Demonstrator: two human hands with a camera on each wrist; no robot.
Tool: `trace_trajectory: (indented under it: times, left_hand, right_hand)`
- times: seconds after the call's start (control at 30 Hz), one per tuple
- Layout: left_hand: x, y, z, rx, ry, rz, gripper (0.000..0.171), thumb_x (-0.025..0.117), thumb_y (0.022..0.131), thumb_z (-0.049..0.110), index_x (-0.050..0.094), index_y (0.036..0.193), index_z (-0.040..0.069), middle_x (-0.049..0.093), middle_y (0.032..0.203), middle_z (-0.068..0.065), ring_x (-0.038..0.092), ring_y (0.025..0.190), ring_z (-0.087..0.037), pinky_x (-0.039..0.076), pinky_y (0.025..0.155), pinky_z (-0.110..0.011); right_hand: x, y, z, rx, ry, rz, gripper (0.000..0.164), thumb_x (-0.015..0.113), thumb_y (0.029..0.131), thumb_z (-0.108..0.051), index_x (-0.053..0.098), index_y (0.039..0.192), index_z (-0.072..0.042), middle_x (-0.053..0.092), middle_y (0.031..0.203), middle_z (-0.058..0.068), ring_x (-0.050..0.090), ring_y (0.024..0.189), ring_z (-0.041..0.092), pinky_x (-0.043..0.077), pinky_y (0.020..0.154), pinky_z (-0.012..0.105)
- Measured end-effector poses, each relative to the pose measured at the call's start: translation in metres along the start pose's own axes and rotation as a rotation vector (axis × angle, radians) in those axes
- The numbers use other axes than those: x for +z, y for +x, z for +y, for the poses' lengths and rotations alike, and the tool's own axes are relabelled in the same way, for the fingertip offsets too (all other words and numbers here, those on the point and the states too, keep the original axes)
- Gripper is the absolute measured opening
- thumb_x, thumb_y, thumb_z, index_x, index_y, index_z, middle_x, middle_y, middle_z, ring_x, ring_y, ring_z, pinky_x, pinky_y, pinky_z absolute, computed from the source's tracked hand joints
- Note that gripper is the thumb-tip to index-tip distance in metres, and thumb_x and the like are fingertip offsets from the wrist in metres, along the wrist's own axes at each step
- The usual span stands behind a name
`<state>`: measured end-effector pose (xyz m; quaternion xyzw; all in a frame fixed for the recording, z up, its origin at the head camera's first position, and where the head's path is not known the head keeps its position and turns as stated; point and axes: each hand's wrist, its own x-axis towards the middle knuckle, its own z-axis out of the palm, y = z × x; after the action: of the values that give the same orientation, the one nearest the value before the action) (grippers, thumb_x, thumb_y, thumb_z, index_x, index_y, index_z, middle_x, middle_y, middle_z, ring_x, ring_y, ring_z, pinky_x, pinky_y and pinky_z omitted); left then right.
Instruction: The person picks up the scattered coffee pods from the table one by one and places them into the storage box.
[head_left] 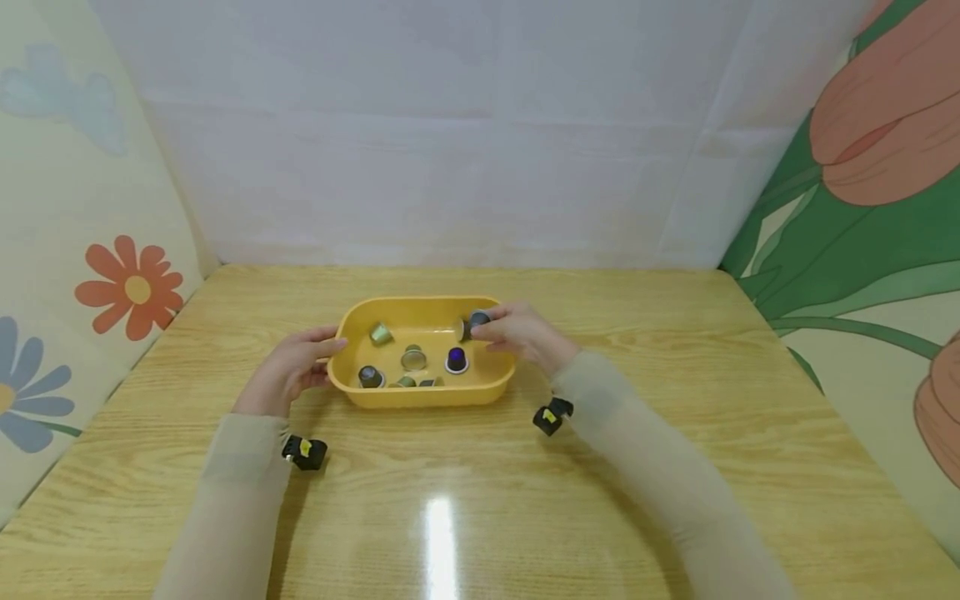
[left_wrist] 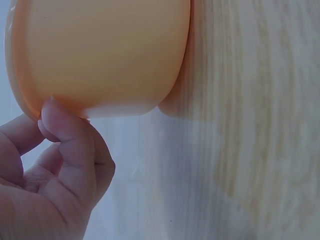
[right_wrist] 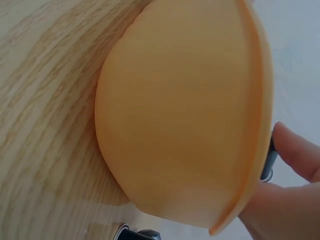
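A yellow oblong tub (head_left: 423,398) with rounded ends stands on the table, coffee capsules inside it. My left hand (head_left: 292,367) pinches the tub's left rim, thumb over the edge; the left wrist view shows its fingers (left_wrist: 80,145) bent against the outer wall. Over the tub's right end, my right hand (head_left: 525,333) pinches a dark coffee capsule (head_left: 480,317), partly hidden behind the rim in the right wrist view. Right beside it is an olive capsule (head_left: 462,329). Lower in the tub are a purple-black capsule (head_left: 456,359), a black capsule (head_left: 369,377) and several green ones, including a light green capsule (head_left: 381,334).
The wood-grain table (head_left: 675,367) extends around the tub. A white cloth (head_left: 465,167) hangs behind, with flower-printed panels at both sides. In the right wrist view, a dark capsule-like item with a silvery rim (right_wrist: 135,233) shows at the lower edge, outside the tub.
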<state>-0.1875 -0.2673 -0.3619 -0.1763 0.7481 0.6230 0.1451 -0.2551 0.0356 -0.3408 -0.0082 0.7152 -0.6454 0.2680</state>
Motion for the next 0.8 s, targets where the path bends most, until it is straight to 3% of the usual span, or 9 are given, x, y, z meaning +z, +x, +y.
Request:
trace_trajectory:
  times: [0.33, 0.8]
  left_hand:
    - [-0.0002, 0.0000, -0.0007, 0.014, -0.007, -0.009, 0.059, 0.052, 0.102, 0.019, 0.025, 0.153, 0.004, 0.051, 0.108, -0.006, 0.054, 0.070, -0.009, 0.051, 0.062, -0.021]
    - [-0.0003, -0.0001, -0.0005, 0.015, -0.007, -0.003, 0.060, 0.052, 0.101, 0.019, 0.026, 0.153, 0.004, 0.053, 0.104, -0.003, 0.054, 0.069, -0.009, 0.051, 0.062, -0.021]
  right_hand:
    - [0.0077, 0.0041, -0.0054, 0.041, -0.202, 0.057, 0.036, 0.067, 0.087, 0.008, 0.058, 0.121, 0.010, 0.058, 0.121, 0.020, 0.059, 0.108, 0.030, 0.050, 0.094, 0.040]
    - [0.0069, 0.0049, -0.0093, 0.041, -0.254, 0.053, 0.048, 0.068, 0.090, -0.001, 0.050, 0.133, 0.008, 0.058, 0.126, 0.022, 0.058, 0.115, 0.033, 0.049, 0.095, 0.042]
